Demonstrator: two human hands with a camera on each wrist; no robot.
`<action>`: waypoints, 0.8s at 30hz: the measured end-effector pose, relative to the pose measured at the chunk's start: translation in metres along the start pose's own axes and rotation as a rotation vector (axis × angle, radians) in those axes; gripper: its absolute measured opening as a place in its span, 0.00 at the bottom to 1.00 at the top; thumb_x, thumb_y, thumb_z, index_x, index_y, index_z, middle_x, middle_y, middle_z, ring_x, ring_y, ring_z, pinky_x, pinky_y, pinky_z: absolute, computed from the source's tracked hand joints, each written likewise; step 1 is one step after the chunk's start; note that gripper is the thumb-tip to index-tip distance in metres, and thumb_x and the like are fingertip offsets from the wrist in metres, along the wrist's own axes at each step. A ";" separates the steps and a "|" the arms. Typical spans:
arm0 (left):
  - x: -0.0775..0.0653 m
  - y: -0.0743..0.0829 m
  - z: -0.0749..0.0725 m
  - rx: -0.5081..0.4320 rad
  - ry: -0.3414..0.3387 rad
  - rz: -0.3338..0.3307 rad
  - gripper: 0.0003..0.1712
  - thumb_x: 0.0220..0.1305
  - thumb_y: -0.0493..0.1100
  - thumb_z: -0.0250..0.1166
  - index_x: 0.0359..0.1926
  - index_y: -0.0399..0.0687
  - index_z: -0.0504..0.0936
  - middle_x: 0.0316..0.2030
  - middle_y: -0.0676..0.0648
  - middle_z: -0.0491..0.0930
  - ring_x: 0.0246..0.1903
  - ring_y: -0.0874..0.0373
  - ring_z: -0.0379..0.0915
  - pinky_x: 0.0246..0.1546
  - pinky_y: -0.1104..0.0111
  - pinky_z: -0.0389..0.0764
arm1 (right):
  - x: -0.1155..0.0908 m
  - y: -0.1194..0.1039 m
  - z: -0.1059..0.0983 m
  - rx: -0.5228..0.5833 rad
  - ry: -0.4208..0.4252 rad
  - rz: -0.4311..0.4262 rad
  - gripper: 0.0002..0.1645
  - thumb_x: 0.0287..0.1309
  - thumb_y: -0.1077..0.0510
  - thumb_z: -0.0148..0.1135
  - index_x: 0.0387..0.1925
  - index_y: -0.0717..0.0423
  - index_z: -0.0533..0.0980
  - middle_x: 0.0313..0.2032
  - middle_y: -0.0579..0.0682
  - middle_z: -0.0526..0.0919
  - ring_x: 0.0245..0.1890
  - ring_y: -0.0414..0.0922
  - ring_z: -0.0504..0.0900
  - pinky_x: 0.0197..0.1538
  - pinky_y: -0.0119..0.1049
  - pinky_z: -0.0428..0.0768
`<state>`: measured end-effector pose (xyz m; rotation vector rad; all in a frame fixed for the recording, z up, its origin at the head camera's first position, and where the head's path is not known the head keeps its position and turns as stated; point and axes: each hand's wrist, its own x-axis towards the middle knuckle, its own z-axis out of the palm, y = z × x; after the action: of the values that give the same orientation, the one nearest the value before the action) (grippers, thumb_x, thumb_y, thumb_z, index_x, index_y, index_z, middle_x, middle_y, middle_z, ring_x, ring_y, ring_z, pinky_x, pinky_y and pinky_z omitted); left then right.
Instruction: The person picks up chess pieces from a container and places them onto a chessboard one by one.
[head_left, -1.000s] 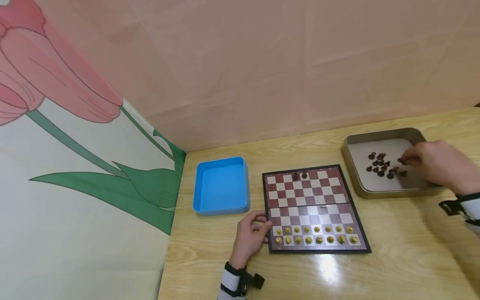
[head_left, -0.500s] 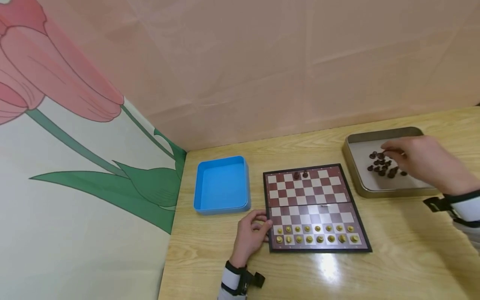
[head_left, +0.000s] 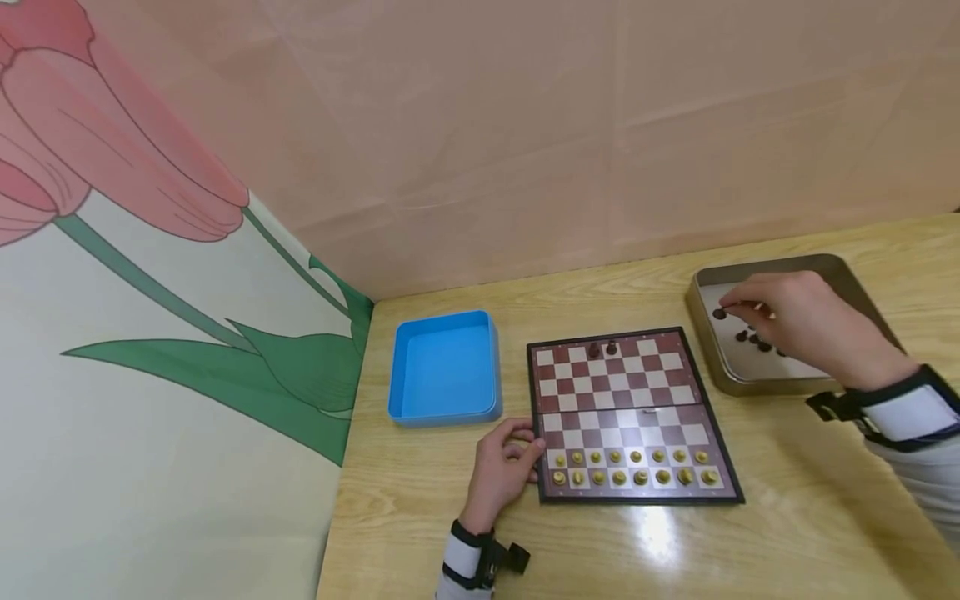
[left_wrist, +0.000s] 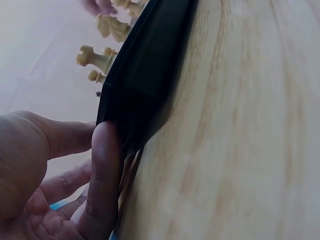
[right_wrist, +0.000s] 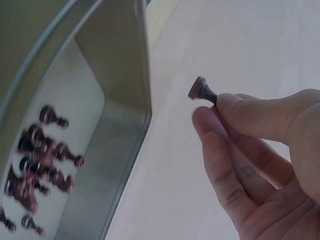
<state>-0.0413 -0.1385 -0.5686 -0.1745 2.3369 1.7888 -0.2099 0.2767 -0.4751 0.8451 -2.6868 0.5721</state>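
Observation:
In the head view the folding chessboard [head_left: 622, 417] lies on the table with two rows of gold-cream chess pieces [head_left: 635, 468] along its near side. Two dark pieces [head_left: 603, 349] stand at its far edge. My left hand [head_left: 501, 467] grips the board's left edge between thumb and fingers, as the left wrist view shows close up. Above the metal tin [head_left: 780, 386], my right hand [head_left: 802, 321] pinches a dark chess piece [right_wrist: 202, 90] by its upper part, base pointing outward. Its head is hidden by the fingertips. More dark pieces [right_wrist: 45, 170] lie loose in the tin.
A blue square tray [head_left: 444, 367] sits left of the board, near the back wall [head_left: 525, 167]. The tin stands right of the board, its walls raised around the pieces. A wall panel with a painted tulip [head_left: 127, 142] borders the table on the left.
My right hand has moved left across the tin, lifting the dark chess piece up from among the others. My left hand keeps its grip on the board's edge.

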 end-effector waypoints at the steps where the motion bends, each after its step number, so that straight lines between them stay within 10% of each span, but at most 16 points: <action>1: 0.000 0.000 0.000 -0.001 -0.001 0.000 0.18 0.74 0.44 0.71 0.61 0.51 0.84 0.44 0.49 0.85 0.27 0.62 0.84 0.24 0.68 0.89 | 0.001 -0.002 0.002 0.006 0.009 -0.018 0.15 0.52 0.73 0.78 0.40 0.56 0.89 0.35 0.47 0.90 0.28 0.36 0.82 0.26 0.27 0.79; 10: -0.001 0.000 0.000 -0.002 0.000 -0.004 0.18 0.74 0.44 0.71 0.62 0.50 0.84 0.45 0.49 0.85 0.28 0.62 0.85 0.24 0.68 0.90 | 0.016 -0.023 0.023 0.061 -0.015 -0.038 0.15 0.52 0.72 0.79 0.41 0.58 0.88 0.38 0.51 0.90 0.35 0.48 0.89 0.33 0.47 0.88; 24: 0.000 -0.001 0.000 -0.003 0.004 -0.017 0.18 0.74 0.44 0.71 0.62 0.51 0.84 0.45 0.50 0.85 0.28 0.62 0.84 0.24 0.68 0.90 | 0.028 -0.049 0.046 0.150 -0.086 -0.002 0.10 0.57 0.70 0.77 0.40 0.58 0.89 0.38 0.52 0.92 0.37 0.47 0.89 0.35 0.46 0.90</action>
<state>-0.0412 -0.1385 -0.5694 -0.1979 2.3291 1.7857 -0.2095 0.2056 -0.4919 0.9311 -2.7462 0.7608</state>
